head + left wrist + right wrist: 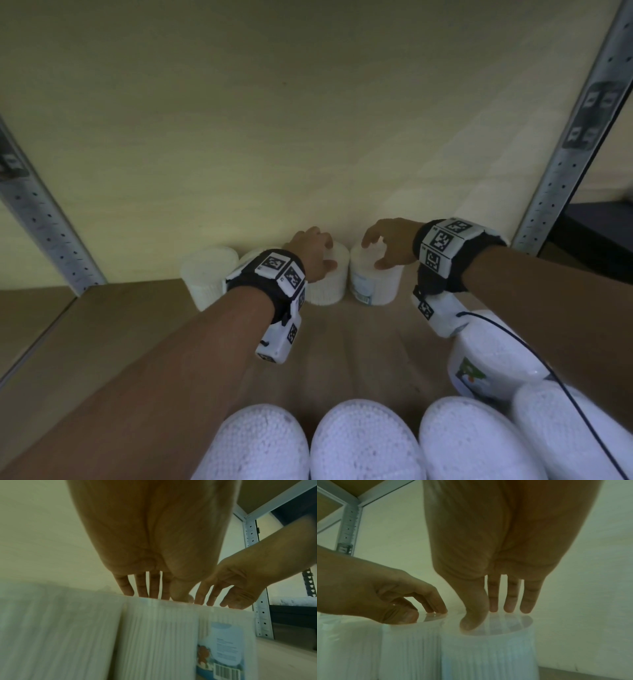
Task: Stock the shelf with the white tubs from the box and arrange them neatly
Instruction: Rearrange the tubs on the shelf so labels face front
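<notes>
Two white ribbed tubs stand side by side at the back of the wooden shelf (359,346), close to the wall. My left hand (325,255) arches over the left tub (325,289), with fingertips and thumb resting on its lid. My right hand (373,253) does the same on the right tub (380,289), which carries a blue label. In the left wrist view my left hand (154,592) touches the top of the middle tub (159,635). The right wrist view has my right hand (488,616) on a clear lid (510,624), its fingers straight.
Two more tubs (209,274) stand in the back row to the left, one half hidden by my wrist. Several tubs (363,442) fill the near foreground, one labelled (493,359). Perforated metal uprights (565,154) frame the bay on both sides.
</notes>
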Available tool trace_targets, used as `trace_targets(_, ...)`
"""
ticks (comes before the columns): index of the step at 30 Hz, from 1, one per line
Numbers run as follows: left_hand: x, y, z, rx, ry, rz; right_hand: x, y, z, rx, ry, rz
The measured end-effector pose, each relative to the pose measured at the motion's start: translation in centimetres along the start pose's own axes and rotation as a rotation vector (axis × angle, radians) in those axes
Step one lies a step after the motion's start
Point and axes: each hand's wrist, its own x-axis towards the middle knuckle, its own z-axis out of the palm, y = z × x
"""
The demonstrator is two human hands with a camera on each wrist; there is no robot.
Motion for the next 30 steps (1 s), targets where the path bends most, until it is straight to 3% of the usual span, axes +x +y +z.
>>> trace_targets(6, -0.01, -0.05, 0.15, -0.013, 0.008, -0.004, 0.28, 0.1, -0.23, 0.057, -0.026, -0.043)
trace_targets(11, 0.05, -0.16, 0.28, -0.023, 0.002, -0.004, 0.29, -0.19, -0.21, 0.06, 0.091, 0.037)
trace_targets(19, 0.06, -0.18, 0.36, -0.029, 0.005, -0.007, 0.56, -0.35, 0.43, 0.004, 0.033, 0.086)
trace_targets(30, -0.06, -0.01, 0.26, -0.021, 0.002, -0.01, 0.08, -0.21, -0.14, 0.016, -0.025, -0.033)
